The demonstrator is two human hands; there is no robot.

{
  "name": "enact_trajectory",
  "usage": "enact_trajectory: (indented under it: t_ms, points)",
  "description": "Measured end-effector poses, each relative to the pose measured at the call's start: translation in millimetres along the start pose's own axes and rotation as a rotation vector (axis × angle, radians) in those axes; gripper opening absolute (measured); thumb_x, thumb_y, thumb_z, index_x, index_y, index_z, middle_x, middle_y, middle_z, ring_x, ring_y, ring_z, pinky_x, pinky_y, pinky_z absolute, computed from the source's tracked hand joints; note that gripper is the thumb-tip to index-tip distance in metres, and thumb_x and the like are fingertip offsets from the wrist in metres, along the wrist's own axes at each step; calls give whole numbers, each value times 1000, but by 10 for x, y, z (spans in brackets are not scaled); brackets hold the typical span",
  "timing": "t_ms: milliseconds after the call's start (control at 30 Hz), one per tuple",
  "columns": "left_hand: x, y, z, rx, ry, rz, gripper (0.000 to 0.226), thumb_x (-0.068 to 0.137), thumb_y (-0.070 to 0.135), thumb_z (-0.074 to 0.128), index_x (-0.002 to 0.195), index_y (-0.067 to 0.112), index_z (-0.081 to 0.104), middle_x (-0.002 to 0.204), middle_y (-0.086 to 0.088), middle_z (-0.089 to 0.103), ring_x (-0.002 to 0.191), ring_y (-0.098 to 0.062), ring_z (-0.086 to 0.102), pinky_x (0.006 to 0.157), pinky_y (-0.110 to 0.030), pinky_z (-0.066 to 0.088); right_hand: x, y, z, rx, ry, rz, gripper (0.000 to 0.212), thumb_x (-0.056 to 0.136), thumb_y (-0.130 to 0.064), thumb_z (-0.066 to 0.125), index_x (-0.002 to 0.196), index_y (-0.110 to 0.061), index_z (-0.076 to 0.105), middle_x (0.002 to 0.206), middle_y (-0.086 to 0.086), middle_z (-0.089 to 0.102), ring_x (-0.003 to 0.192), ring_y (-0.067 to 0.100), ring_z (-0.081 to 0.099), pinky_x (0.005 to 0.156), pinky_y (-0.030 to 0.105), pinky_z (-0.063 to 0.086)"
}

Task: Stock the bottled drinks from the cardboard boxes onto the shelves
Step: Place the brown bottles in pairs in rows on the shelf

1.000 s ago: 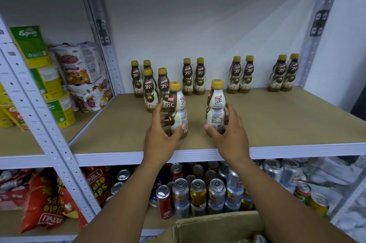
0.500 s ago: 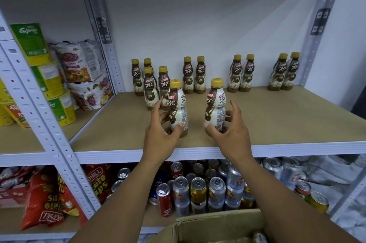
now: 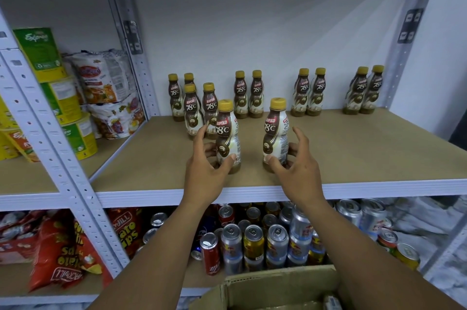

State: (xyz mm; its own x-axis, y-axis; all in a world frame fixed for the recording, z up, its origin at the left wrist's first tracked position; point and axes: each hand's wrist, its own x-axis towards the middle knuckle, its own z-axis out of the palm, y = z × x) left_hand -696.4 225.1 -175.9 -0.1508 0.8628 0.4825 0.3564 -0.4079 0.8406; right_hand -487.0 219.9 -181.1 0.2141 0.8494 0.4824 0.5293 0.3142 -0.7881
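Observation:
Two Kopiko 78°C coffee bottles with yellow caps stand upright near the front of the wooden shelf (image 3: pixel 353 155). My left hand (image 3: pixel 204 170) curls round the left bottle (image 3: pixel 226 132), thumb on its front, index finger lifted. My right hand (image 3: pixel 298 170) curls round the right bottle (image 3: pixel 274 132), its thumb at the base, its middle fingers behind and its index finger raised off. Several more bottles of the same kind (image 3: pixel 249 95) stand in pairs along the back. An open cardboard box (image 3: pixel 278 287) sits below my arms.
Drink cans (image 3: pixel 252 241) crowd the lower shelf. Chip bags (image 3: pixel 60 254) lie at lower left. Noodle cups (image 3: pixel 63 100) and noodle packs (image 3: pixel 101 77) fill the neighbouring left shelf. A grey upright post (image 3: pixel 63 158) divides the bays. The shelf's right half holds only the back pairs.
Both bottles now stand on the shelf, a little farther in. My index fingers have lifted away and my grip has loosened on each.

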Motion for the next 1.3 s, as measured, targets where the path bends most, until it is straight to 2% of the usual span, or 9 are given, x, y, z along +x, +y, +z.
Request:
enact_trajectory:
  t_ms: [100, 200, 467, 667, 767, 933, 1033, 1133, 1300]
  points:
    - [-13, 10, -12, -22, -13, 3, 86, 88, 23, 80, 144, 56, 24, 129, 17, 61, 109, 21, 55, 86, -1, 44, -8, -5, 3, 11, 2, 2, 93, 83, -47, 80, 154, -42, 20, 127, -11, 59, 109, 14, 65, 94, 42, 56]
    - [-2, 5, -18, -59, -33, -9, 85, 90, 18, 77, 152, 45, 26, 132, 10, 65, 117, 13, 58, 99, -14, 48, -9, -11, 4, 26, 1, 1, 93, 81, -51, 80, 153, -44, 21, 132, -10, 58, 111, 15, 65, 96, 44, 56]
    - [6, 13, -4, -22, -20, 1, 92, 87, 24, 82, 154, 44, 24, 117, 20, 64, 99, 15, 60, 78, -1, 45, 4, -3, -38, 100, -77, 12, 88, 90, -34, 76, 156, -42, 19, 140, -4, 62, 108, 7, 65, 98, 37, 55]
    - [-25, 58, -4, -72, -57, -11, 87, 91, 13, 76, 149, 49, 23, 120, 30, 60, 110, 19, 58, 84, -3, 45, 16, 2, -32, 65, -50, -1, 103, 79, -54, 81, 157, -43, 14, 148, -5, 51, 119, 10, 58, 101, 42, 54]
    - [-20, 56, -9, -70, -74, -31, 88, 92, 12, 74, 153, 47, 22, 117, 28, 63, 109, 15, 61, 82, -4, 47, 31, 23, -2, 25, -37, 8, 104, 75, -59, 81, 155, -46, 15, 135, -5, 57, 110, 13, 63, 93, 44, 56]
    - [-6, 50, -7, -47, -59, -15, 95, 87, 22, 81, 155, 44, 20, 121, 17, 63, 101, 15, 61, 76, -3, 47, 50, 34, 17, 7, -35, 3, 98, 79, -49, 82, 154, -46, 19, 116, -11, 59, 100, 12, 65, 88, 44, 58]
    - [-4, 55, -9, -36, -60, -16, 98, 84, 26, 83, 156, 44, 19, 120, 20, 60, 99, 16, 61, 75, -5, 47, 38, 17, -10, 50, -73, 1, 99, 83, -40, 83, 156, -42, 16, 119, -15, 60, 100, 5, 65, 92, 39, 57]
    - [-15, 72, -2, -55, -70, -10, 95, 87, 16, 80, 157, 38, 20, 119, 24, 60, 100, 21, 59, 77, -1, 45, 29, -4, -31, 69, -81, -8, 102, 82, -37, 83, 158, -40, 15, 127, -17, 55, 101, 0, 62, 95, 34, 56]
    - [-11, 49, -7, -66, -78, -13, 92, 89, 12, 77, 156, 42, 21, 118, 19, 67, 105, 13, 62, 82, -4, 47, 17, -8, -37, 72, -67, -18, 99, 82, -39, 83, 157, -41, 18, 120, -14, 56, 99, 4, 65, 92, 38, 58]
